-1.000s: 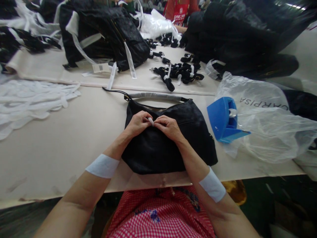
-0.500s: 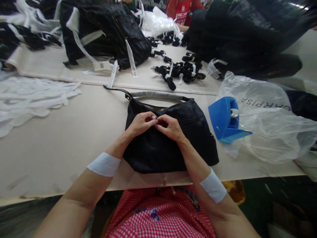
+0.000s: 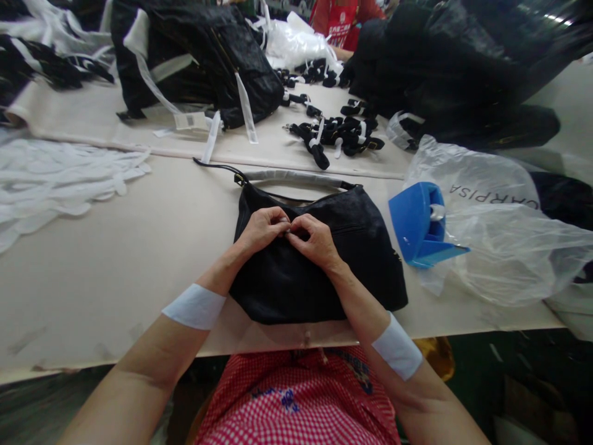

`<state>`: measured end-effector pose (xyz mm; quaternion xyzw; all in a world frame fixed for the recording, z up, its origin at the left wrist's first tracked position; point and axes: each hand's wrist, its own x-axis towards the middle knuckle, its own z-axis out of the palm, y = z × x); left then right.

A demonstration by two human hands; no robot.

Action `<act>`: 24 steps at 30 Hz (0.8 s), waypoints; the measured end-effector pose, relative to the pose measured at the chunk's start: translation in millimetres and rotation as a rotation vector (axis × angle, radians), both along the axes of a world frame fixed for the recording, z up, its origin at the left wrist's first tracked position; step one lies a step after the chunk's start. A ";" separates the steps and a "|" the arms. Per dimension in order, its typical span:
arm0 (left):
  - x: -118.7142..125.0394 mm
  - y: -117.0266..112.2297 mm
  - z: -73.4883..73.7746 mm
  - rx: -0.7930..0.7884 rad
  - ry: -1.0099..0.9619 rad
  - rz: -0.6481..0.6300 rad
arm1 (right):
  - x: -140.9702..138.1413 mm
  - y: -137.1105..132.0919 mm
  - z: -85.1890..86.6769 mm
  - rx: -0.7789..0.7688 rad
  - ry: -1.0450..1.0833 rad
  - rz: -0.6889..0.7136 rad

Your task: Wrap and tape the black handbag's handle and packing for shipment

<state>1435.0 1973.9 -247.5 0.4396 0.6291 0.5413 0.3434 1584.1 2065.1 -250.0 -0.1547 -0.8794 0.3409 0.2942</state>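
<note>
A black handbag [image 3: 296, 278] lies flat on the beige table [image 3: 139, 247] in front of me, its wrapped handle [image 3: 291, 178] at the far side. My left hand [image 3: 260, 228] and my right hand [image 3: 315, 240] rest on the bag's middle, fingertips meeting. Both are closed in a pinch on a small white piece, mostly hidden between the fingers. A white band circles each forearm.
A blue tape dispenser [image 3: 417, 225] sits to the right beside clear plastic bags [image 3: 500, 228]. Black straps [image 3: 338, 136] and more black bags [image 3: 204, 55] lie further back. White strips [image 3: 60, 185] pile at the left. A person in red [image 3: 338, 21] is across the table.
The fingertips of both hands have drawn closer together, and the white piece that showed between them is now nearly covered. The bag has not moved.
</note>
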 end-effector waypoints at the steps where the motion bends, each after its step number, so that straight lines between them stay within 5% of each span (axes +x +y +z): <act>1: 0.2 -0.2 0.2 -0.001 -0.002 -0.001 | -0.4 -0.5 -0.8 0.010 0.001 -0.001; 18: -0.2 -2.1 -2.6 0.030 0.115 -0.025 | -1.9 4.9 -1.4 -0.020 -0.082 -0.023; 24: 1.4 -6.3 1.6 0.063 0.238 -0.032 | -2.9 5.5 2.4 -0.211 -0.115 -0.083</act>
